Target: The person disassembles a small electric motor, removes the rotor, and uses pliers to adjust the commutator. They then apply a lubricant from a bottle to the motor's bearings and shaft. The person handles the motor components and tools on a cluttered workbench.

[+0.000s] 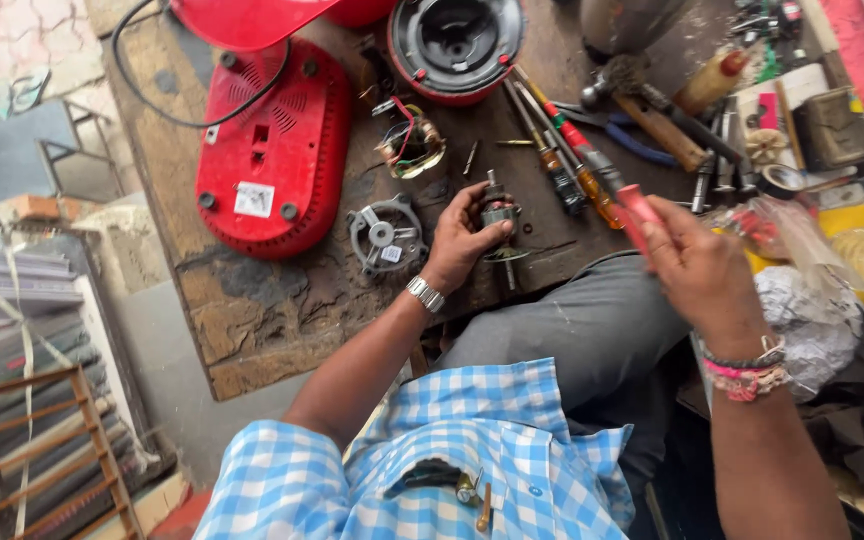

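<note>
Blue checked shirt [452, 470] fills the bottom edge, and above it I see my left hand [467, 240] closed around a small motor rotor [500, 215], held just over the worn bench [252, 310]. My right hand [697, 270] grips 1 red-handled screwdriver [602, 180], lifted clear. I judge this mid-disassembly; next calls for steadying the tip against the rotor.

The workbench [282, 310] is rough, worn wood, stained dark. The red base [272, 150] is glossy moulded plastic. The motor rotor [499, 215] is dull metal, and the screwdriver [617, 200] has a smooth red plastic handle.
</note>
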